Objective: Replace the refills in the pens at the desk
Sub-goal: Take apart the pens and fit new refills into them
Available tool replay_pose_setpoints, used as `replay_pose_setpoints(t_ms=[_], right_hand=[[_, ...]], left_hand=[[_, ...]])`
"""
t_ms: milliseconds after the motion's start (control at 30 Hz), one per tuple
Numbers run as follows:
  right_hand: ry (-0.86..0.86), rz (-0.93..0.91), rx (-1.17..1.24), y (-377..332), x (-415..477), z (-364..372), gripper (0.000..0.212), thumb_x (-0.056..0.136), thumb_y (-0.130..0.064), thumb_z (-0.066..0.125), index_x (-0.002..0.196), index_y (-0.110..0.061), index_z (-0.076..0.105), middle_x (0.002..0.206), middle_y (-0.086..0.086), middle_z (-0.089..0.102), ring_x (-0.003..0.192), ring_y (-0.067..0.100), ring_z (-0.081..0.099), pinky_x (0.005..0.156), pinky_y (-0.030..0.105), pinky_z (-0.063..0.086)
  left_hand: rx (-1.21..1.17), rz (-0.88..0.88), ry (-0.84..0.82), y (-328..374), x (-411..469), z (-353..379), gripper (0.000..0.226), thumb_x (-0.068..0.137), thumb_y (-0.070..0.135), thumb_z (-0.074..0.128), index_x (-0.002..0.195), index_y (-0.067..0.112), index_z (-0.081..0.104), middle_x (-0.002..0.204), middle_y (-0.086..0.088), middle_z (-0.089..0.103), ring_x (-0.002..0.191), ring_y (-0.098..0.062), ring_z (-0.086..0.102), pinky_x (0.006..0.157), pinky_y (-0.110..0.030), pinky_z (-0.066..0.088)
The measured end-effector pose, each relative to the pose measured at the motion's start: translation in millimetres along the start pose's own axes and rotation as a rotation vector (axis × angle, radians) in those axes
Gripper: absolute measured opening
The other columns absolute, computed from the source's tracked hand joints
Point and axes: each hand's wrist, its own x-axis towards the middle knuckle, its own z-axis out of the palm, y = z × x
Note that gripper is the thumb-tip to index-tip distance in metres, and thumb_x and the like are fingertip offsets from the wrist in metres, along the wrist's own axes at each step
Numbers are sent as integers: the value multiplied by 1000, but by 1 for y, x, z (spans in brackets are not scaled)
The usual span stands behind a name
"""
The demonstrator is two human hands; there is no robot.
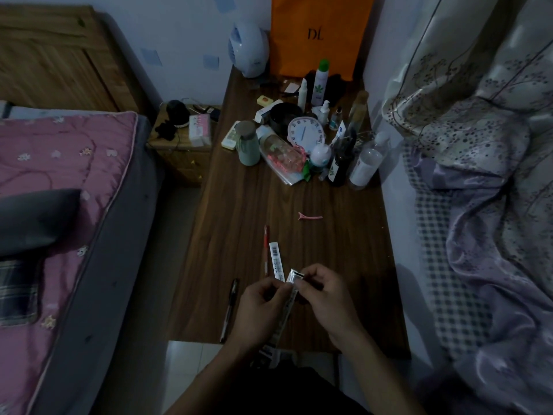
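Both of my hands hold a long narrow refill packet [283, 320] above the near edge of the wooden desk [239, 223]. My left hand [259, 307] pinches its upper part from the left. My right hand [324, 298] pinches the packet's opened top end from the right. A second white refill packet [276, 259] with a barcode lies flat on the desk just beyond my hands. A red pen [265, 248] lies beside it on the left. A black pen [229, 307] lies near the desk's front left, left of my left hand.
A pink hair clip [309, 217] lies mid-desk. Bottles, a white clock [305, 133], a green cup [247, 143] and an orange bag [317, 34] crowd the desk's far half. A bed with a pink quilt [59, 181] is on the left, a curtain [478, 145] on the right.
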Motion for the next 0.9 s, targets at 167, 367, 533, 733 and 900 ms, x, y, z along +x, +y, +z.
replay_pose_setpoints(t_ms=[167,367,533,733,900], right_hand=[[105,-6,61,5,5,1,7,80,-23,71,81,-29,70,84,-5,76,75,6,72,59,16,53],[111,71,64,20,14,1,12,85,-20,70,87,-32,72,89,-8,76,80,7,73,61,16,55],[68,130,87,32,20,0,23,88,-14,69,91,-36,76,92,-7,78,83,7,74,64,16,55],[75,195,110,43,23,-9,26,86,-13,71,90,-38,77,92,-5,79,85,11,75,65,19,56],[81,260,160,48,28,-11,18,77,-23,71,92,-26,78,94,4,79,89,21,76,78,37,58]], left_hand=[[34,-88,-144,-11,2,-3,11,87,33,68,80,25,72,74,1,74,66,-8,66,61,-25,51],[153,-79,-176,-24,7,-3,26,88,22,69,66,36,68,59,14,68,54,5,57,52,-11,43],[177,-113,-233,-30,15,1,22,87,18,69,67,26,65,56,15,65,53,6,54,53,-13,41],[147,-184,-258,-36,20,6,8,88,18,69,80,17,71,68,6,73,61,1,64,56,-16,46],[157,-205,-252,-38,24,7,13,88,19,68,95,8,73,89,-11,77,79,-17,73,72,-36,56]])
